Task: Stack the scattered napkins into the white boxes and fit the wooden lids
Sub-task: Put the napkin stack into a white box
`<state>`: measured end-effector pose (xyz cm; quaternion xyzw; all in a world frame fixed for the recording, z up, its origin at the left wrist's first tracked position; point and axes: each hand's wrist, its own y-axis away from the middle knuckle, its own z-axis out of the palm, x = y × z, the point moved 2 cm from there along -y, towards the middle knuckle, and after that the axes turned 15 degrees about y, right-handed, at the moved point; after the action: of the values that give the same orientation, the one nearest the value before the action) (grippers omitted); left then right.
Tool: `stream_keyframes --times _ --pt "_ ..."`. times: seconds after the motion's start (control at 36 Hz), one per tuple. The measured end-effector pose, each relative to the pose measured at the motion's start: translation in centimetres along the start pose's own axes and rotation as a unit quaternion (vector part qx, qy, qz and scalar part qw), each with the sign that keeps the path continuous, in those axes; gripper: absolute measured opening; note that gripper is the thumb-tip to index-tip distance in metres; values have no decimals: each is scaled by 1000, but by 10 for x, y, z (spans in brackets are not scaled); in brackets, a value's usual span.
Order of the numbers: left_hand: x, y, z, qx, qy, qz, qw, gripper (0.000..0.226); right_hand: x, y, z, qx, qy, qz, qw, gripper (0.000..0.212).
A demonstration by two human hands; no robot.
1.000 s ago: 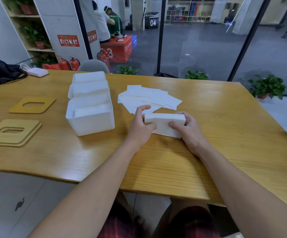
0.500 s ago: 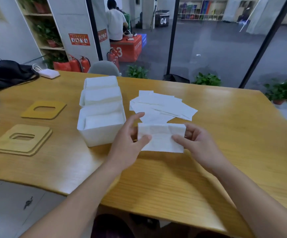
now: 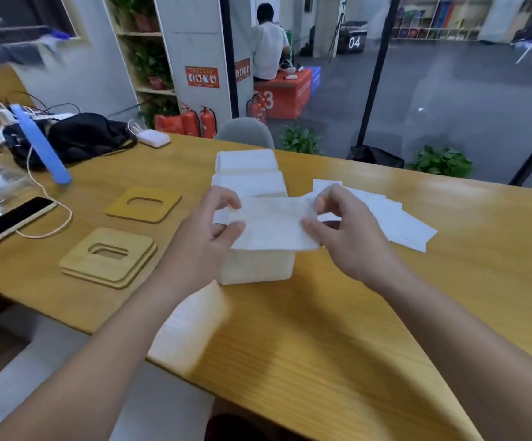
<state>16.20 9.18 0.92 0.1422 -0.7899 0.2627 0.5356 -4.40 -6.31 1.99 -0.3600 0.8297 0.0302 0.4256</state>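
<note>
both hands, left (image 3: 209, 232) and right (image 3: 342, 232), each pinching an end of napkin stack (image 3: 271, 226) above nearest white box (image 3: 256, 268)

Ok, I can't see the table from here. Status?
Left hand and right hand pinch napkin stack over nearest box. Lids off, loose napkins remain. Nothing blocking.

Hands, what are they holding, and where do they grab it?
A small stack of napkins: the left hand pinches its left end, the right hand its right end, above the nearest white box.
</note>
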Motion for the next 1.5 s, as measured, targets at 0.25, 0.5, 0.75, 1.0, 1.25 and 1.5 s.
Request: stream_keyframes --times 0.25,0.5,0.75,1.0,1.25,1.5 --pt "-13 -18 -17 -37 -155 40 986 19 -7 -34 34 -2 150 -43 988 7" --pt "-8 -22 -9 -57 -302 31 951 18 -2 -38 42 -5 250 -88 964 4" --pt "-22 -32 -17 -93 -295 31 950 23 1 -39 46 13 339 -143 930 23" --pt "-22 -40 -18 -74 -389 74 915 22 -4 -42 56 -19 345 -141 928 23" --pt "-21 -46 -12 -64 -349 55 933 18 2 -42 43 -40 257 -66 963 26" --pt "7 -41 70 -73 -198 192 958 19 67 -23 7 33 236 22 971 30"
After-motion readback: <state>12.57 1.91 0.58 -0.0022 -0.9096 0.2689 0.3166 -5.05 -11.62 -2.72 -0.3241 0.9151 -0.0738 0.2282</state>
